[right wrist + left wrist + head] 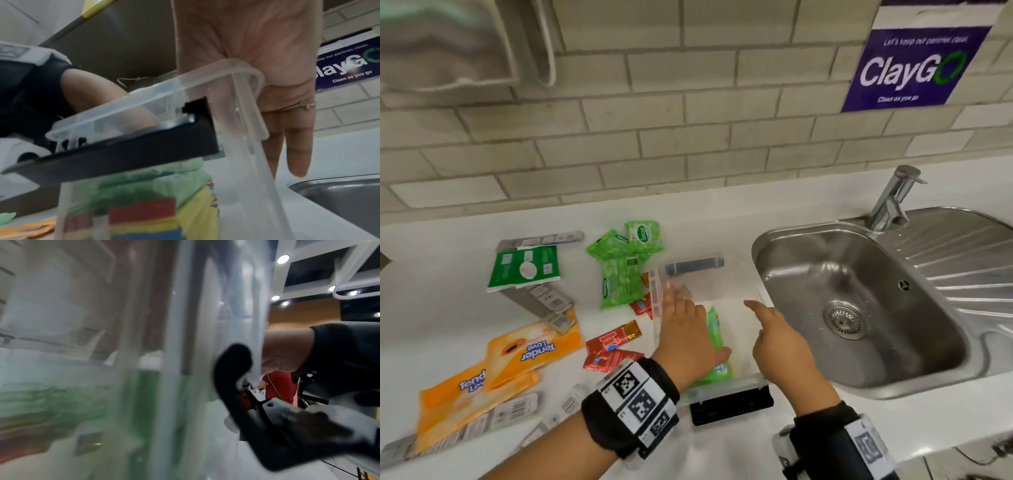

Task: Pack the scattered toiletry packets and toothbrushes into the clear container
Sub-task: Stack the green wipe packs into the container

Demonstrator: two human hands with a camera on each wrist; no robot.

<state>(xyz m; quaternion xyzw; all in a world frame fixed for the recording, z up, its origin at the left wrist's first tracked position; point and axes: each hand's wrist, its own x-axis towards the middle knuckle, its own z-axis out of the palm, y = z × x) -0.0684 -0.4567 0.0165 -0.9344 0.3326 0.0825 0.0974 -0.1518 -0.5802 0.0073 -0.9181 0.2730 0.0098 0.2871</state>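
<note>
The clear container (753, 294) stands on the white counter beside the sink, with a black clasp (732, 407) at its near end. My left hand (686, 325) reaches inside it, fingers straight, lying on a green packet (715, 330) along the left wall. My right hand (774, 337) is flat against the container's right wall. In the right wrist view its fingers (296, 146) hang straight down outside the rim (226, 68), and green and multicoloured packets (144, 211) lie inside. The left wrist view is blurred against the clear wall (185, 337).
Left of the container lie light green wipe packets (625, 263), a dark green packet (524, 267), orange packets (534, 349), red sachets (613, 346) and grey toothbrush packs (541, 298). A steel sink (859, 308) with a tap (893, 195) is close on the right.
</note>
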